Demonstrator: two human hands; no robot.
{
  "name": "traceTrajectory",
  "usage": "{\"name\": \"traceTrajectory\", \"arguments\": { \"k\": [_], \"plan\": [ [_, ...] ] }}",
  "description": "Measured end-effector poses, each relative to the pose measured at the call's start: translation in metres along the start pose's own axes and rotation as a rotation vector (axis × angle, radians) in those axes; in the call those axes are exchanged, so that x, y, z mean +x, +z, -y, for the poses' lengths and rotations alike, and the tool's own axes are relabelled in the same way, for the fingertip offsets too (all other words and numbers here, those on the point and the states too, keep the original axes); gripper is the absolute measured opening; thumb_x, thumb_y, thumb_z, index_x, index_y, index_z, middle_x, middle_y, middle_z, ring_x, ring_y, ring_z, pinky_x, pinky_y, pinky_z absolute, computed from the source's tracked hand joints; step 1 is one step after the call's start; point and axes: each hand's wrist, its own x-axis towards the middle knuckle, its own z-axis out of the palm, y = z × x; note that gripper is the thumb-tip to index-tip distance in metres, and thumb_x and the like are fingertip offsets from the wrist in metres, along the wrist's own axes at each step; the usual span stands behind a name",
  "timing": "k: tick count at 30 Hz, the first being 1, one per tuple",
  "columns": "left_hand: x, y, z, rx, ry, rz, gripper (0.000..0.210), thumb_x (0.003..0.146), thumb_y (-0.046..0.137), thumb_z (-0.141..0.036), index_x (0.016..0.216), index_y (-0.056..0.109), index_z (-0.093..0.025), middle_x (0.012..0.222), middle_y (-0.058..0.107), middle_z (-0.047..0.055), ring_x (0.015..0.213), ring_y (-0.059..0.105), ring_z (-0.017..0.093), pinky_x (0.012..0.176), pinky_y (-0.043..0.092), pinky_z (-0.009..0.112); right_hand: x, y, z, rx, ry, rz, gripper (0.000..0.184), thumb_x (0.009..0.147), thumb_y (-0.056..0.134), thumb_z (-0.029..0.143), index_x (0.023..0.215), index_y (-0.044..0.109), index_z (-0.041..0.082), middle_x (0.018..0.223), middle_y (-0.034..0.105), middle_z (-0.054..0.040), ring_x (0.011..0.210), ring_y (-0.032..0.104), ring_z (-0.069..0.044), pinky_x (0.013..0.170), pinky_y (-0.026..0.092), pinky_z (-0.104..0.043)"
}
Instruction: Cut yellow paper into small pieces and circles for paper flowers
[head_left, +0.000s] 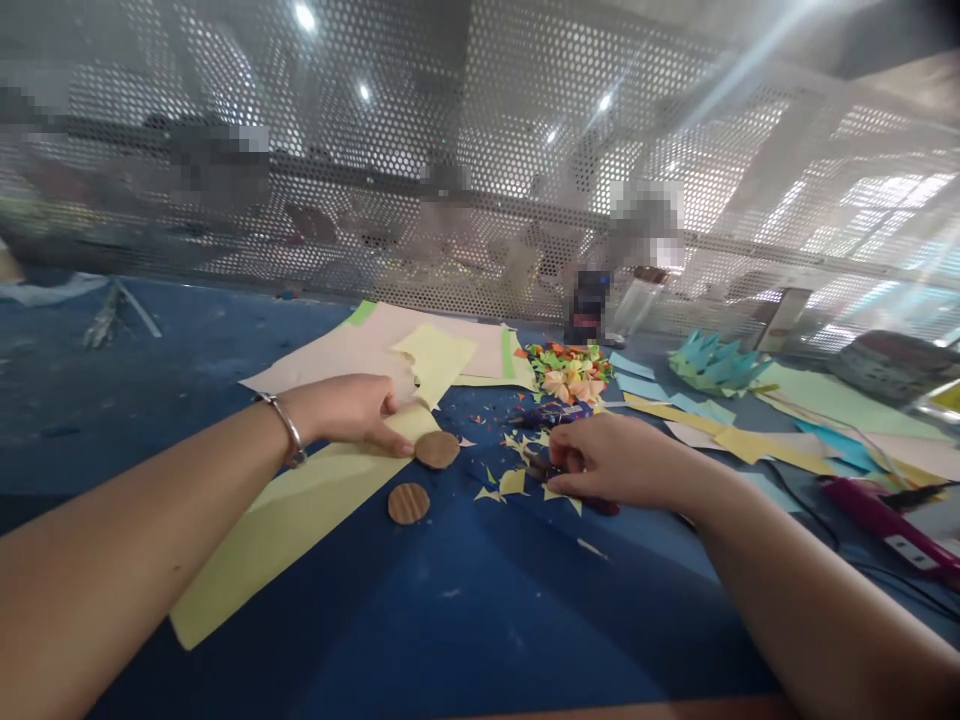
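My left hand (356,410), with a bracelet on its wrist, rests over yellow paper, thumb and index finger apart. Its thumb tip reaches the edge of a round wooden disc (437,450); a second wooden disc (409,503) lies nearer to me. My right hand (592,458) is curled low over the table around what look like scissors (538,464), dark and mostly covered by the fingers. Yellow paper scraps (513,482) lie between the hands. A long yellow sheet (277,545) lies under my left forearm.
Folded paper flowers (574,375) are heaped behind my right hand, near a dark blue pen-like tool (551,414). A teal paper crown shape (716,362), paper strips (750,440) and a magenta glue gun (889,525) with cable lie right. A perforated metal screen (480,180) stands behind.
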Motion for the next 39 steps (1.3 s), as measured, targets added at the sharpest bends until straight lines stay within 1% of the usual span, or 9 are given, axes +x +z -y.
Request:
{"name": "traceTrajectory", "arguments": {
  "k": [4, 7, 13, 15, 18, 22, 27, 34, 39],
  "plan": [
    [0.001, 0.002, -0.002, -0.109, -0.016, -0.01, 0.039, 0.054, 0.083, -0.053, 0.061, 0.065, -0.019, 0.057, 0.06, 0.001, 0.052, 0.049, 0.017, 0.052, 0.026, 0.028, -0.001, 0.005, 0.0, -0.041, -0.019, -0.066, 0.012, 0.081, 0.065, 0.033, 0.081, 0.064, 0.021, 0.07, 0.067, -0.0018, 0.064, 0.06, -0.017, 0.055, 0.031, -0.026],
    [0.002, -0.001, 0.002, -0.193, -0.019, -0.044, 0.031, 0.056, 0.085, -0.045, 0.059, 0.067, -0.019, 0.06, 0.064, 0.002, 0.053, 0.053, 0.017, 0.052, 0.029, 0.027, 0.0, 0.01, -0.001, -0.084, -0.041, -0.117, 0.009, 0.079, 0.063, 0.029, 0.076, 0.063, 0.021, 0.069, 0.066, -0.0019, 0.059, 0.056, -0.016, 0.053, 0.028, -0.027],
    [-0.009, -0.027, 0.015, -0.444, -0.16, -0.231, 0.031, 0.068, 0.08, -0.027, 0.096, 0.073, -0.018, 0.081, 0.076, 0.004, 0.066, 0.065, 0.02, 0.059, 0.043, 0.025, 0.007, 0.011, -0.005, -0.191, -0.088, -0.183, 0.018, 0.087, 0.05, 0.022, 0.071, 0.057, 0.019, 0.068, 0.062, -0.0043, 0.059, 0.054, -0.016, 0.052, 0.022, -0.029],
    [-0.014, -0.034, 0.017, -0.715, -0.197, -0.218, 0.034, 0.075, 0.076, -0.019, 0.108, 0.069, -0.019, 0.084, 0.077, 0.005, 0.065, 0.065, 0.018, 0.061, 0.046, 0.026, 0.01, 0.008, -0.007, -0.146, -0.075, -0.209, 0.021, 0.09, 0.047, 0.025, 0.071, 0.054, 0.02, 0.065, 0.06, -0.0029, 0.057, 0.052, -0.015, 0.053, 0.024, -0.029],
    [-0.021, -0.036, 0.01, -1.066, -0.143, -0.086, 0.039, 0.076, 0.073, -0.009, 0.115, 0.067, -0.017, 0.089, 0.078, 0.01, 0.066, 0.067, 0.017, 0.063, 0.051, 0.029, 0.011, 0.004, -0.007, 0.002, -0.033, -0.333, 0.025, 0.093, 0.045, 0.029, 0.069, 0.049, 0.021, 0.059, 0.056, 0.0001, 0.055, 0.05, -0.014, 0.054, 0.027, -0.027],
    [-0.026, -0.018, -0.021, -1.195, -0.067, 0.143, 0.035, 0.071, 0.082, -0.017, 0.103, 0.072, -0.01, 0.084, 0.077, 0.015, 0.06, 0.069, 0.021, 0.058, 0.056, 0.031, 0.008, 0.003, -0.001, 0.308, -0.066, -0.515, 0.028, 0.094, 0.046, 0.029, 0.066, 0.045, 0.021, 0.059, 0.06, 0.0009, 0.055, 0.054, -0.013, 0.056, 0.036, -0.027],
    [-0.029, 0.016, -0.052, -1.187, 0.046, 0.406, 0.018, 0.07, 0.082, -0.024, 0.087, 0.077, -0.018, 0.09, 0.078, 0.011, 0.071, 0.074, 0.023, 0.061, 0.059, 0.029, 0.003, 0.007, 0.008, 0.769, -0.089, -0.451, 0.024, 0.096, 0.042, 0.028, 0.073, 0.044, 0.023, 0.07, 0.069, -0.0006, 0.053, 0.061, -0.013, 0.05, 0.043, -0.025],
    [-0.022, 0.037, -0.06, -1.274, 0.027, 0.269, 0.023, 0.075, 0.08, -0.029, 0.094, 0.078, -0.016, 0.1, 0.078, 0.013, 0.078, 0.075, 0.022, 0.073, 0.061, 0.031, 0.004, 0.007, 0.008, 0.542, -0.121, -0.528, 0.033, 0.101, 0.042, 0.041, 0.075, 0.044, 0.022, 0.06, 0.052, 0.004, 0.05, 0.048, -0.009, 0.054, 0.039, -0.025],
    [-0.018, 0.04, -0.058, -1.306, 0.031, 0.173, 0.029, 0.075, 0.082, -0.036, 0.097, 0.078, -0.017, 0.106, 0.077, 0.014, 0.084, 0.074, 0.024, 0.073, 0.06, 0.033, 0.008, 0.012, 0.01, 0.59, -0.177, -0.571, 0.042, 0.103, 0.031, 0.056, 0.092, 0.053, 0.022, 0.068, 0.049, 0.0025, 0.057, 0.043, -0.011, 0.055, 0.035, -0.026]
  ]
}}
